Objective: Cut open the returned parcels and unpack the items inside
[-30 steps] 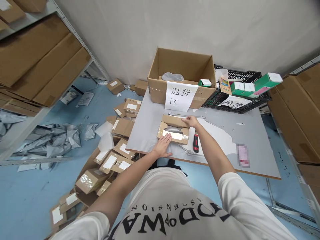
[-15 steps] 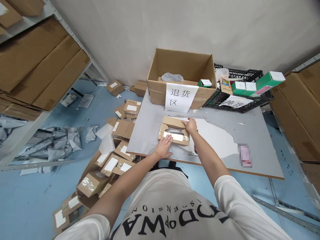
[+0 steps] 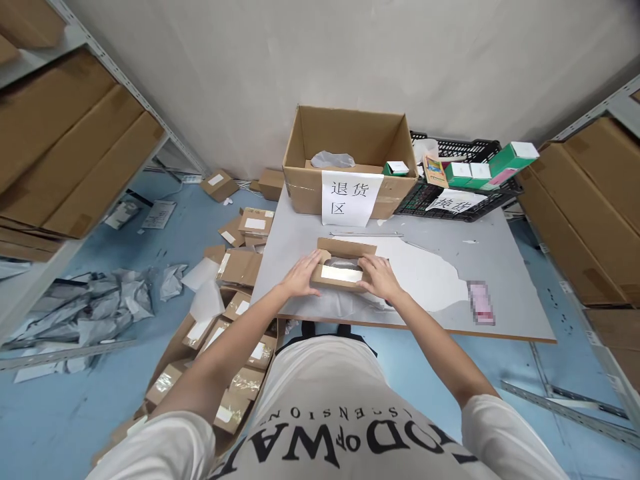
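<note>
Your left hand (image 3: 301, 275) and right hand (image 3: 379, 278) clasp the ends of the small cardboard parcel (image 3: 341, 266), which lies on the worktop (image 3: 500, 267) just in front of the labelled carton (image 3: 350, 157). It looks light, thin-walled and crushable; grip its stiff corners.

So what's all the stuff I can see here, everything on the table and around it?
small carton: one, brown, open, table's near middle
large carton: one, brown, open, table's back, white paper sign on its front
crate: one, black, back right, holding green and white boxes
table: one, grey
parcels: many, brown, white labels, floor at left
plastic bags: heap, grey, floor far left
flat cardboard: stack, brown, left shelf
left hand: on the small carton's left end
right hand: on its right end
</note>
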`<control>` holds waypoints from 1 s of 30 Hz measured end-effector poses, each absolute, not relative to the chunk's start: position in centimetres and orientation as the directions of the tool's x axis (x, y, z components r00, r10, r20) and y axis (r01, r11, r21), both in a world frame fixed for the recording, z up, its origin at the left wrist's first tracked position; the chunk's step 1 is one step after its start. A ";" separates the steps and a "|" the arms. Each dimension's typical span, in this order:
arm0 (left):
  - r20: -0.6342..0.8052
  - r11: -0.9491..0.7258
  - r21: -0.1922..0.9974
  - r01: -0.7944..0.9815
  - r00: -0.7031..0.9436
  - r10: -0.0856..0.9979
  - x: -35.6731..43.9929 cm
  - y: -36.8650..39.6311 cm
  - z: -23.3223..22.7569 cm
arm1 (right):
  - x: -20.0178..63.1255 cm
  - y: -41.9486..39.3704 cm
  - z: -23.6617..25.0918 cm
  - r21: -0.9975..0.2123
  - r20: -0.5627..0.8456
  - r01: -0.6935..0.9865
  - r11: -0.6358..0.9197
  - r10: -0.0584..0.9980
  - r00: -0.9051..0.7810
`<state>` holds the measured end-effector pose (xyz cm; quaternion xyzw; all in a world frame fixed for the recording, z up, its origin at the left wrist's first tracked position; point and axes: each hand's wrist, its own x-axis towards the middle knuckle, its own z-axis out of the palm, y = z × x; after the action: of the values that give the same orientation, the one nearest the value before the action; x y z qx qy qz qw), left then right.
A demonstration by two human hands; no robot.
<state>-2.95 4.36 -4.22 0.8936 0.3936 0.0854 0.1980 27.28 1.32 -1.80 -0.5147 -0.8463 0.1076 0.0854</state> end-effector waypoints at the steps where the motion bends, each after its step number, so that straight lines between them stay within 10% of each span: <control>1: -0.042 -0.610 0.421 0.672 0.686 0.727 -3.5 4.8 -4.4 | 27.4 1.1 -2.0 -0.260 -0.003 0.850 0.459 0.879 -0.476; 10: -0.295 -0.558 0.403 0.726 0.680 0.671 -4.5 6.8 -5.8 | 27.2 -0.4 -4.3 -0.264 -0.038 0.835 0.483 0.860 -0.510; 30: -0.288 -0.392 0.373 0.841 0.507 0.813 -1.5 5.6 -3.6 | 25.4 -7.9 -6.9 -0.351 0.022 0.810 0.470 0.869 -0.495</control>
<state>-1.49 5.63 -3.59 0.8337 0.4958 -0.0291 0.2412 25.37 -7.94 -6.88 -0.4928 -0.8516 0.1489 0.0993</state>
